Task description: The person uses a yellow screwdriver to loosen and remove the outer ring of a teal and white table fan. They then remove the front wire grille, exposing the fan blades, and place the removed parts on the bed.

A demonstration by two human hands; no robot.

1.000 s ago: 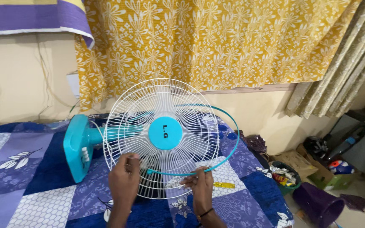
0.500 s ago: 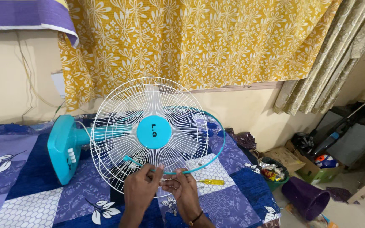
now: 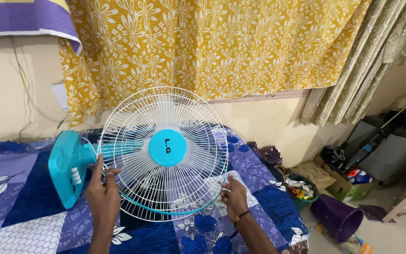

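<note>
A table fan lies on its side on a bed, its teal base (image 3: 65, 168) at the left. Its white wire front grill (image 3: 163, 153) faces me, with a round teal cap (image 3: 167, 147) in the middle. A thin teal rim ring (image 3: 165, 210) hangs around the lower edge of the grill. My left hand (image 3: 102, 194) grips the grill's left edge and the ring there. My right hand (image 3: 235, 194) holds the grill's right edge at the ring.
The bed has a blue and purple patchwork cover (image 3: 19, 207). A yellow flowered curtain (image 3: 203, 47) hangs behind. On the floor at the right are a purple bucket (image 3: 337, 217), a green bin of wrappers (image 3: 301, 190), boxes and a dark stand.
My hands have moved apart from the bottom middle of the grill to its left and right edges. The teal ring has come down around the grill's lower rim.
</note>
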